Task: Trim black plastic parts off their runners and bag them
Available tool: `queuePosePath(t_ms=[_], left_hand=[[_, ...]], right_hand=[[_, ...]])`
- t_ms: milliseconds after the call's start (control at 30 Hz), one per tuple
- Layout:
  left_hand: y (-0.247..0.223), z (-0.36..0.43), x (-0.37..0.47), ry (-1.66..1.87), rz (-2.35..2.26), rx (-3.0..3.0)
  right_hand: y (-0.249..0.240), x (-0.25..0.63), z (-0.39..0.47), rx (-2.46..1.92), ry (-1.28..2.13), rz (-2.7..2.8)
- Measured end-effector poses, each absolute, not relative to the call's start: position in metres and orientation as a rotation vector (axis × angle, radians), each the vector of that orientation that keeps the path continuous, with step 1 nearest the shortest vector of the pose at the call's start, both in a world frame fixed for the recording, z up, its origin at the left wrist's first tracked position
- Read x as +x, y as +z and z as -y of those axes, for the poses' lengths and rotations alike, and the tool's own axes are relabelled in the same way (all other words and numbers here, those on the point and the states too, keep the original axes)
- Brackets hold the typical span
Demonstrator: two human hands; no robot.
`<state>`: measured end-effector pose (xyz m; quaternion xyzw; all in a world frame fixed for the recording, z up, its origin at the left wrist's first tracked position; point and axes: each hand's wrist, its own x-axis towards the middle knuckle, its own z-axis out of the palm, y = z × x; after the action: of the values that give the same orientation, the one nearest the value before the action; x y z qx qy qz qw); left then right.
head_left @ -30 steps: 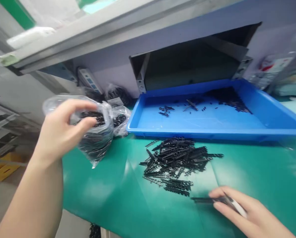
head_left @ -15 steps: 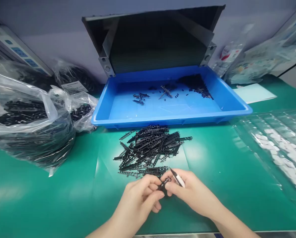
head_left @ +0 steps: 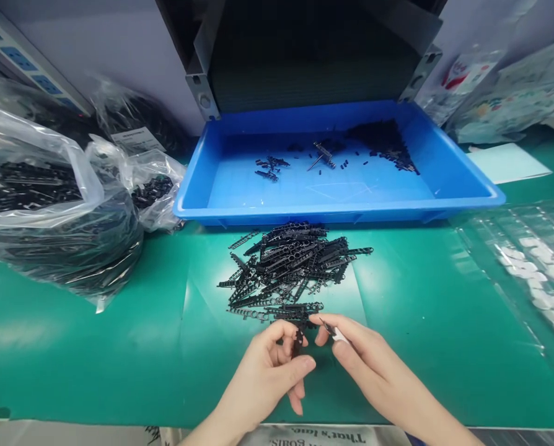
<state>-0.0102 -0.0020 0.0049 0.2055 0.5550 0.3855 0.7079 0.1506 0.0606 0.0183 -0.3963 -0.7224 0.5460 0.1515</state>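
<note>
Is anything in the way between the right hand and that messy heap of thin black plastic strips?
No, nothing visible is. The bare right hand is right by the near edge of the heap. The bare left hand, holding a small dark piece, sits to one side, not between.

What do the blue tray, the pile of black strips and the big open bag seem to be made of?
Blue tray: probably moulded plastic, smooth, with a light sheen along its rim. Black strips: likely plastic too, with faint glints; coated metal is possible. Open bag: clear plastic film, shiny and creased, showing its contents.
</note>
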Motion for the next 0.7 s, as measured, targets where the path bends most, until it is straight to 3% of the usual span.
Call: queuePosePath(t_ms=[300, 700], left_hand=[[0.005, 0.006, -0.006, 0.760, -1.147, 0.510], [0.005, 0.002, -0.005, 0.939, -1.167, 0.406]], right_hand=[[0.019, 0.134, -0.064, -1.254, 1.635, 2.046], [0.021, 0.151, -0.055, -0.973, 0.945, 2.659]])
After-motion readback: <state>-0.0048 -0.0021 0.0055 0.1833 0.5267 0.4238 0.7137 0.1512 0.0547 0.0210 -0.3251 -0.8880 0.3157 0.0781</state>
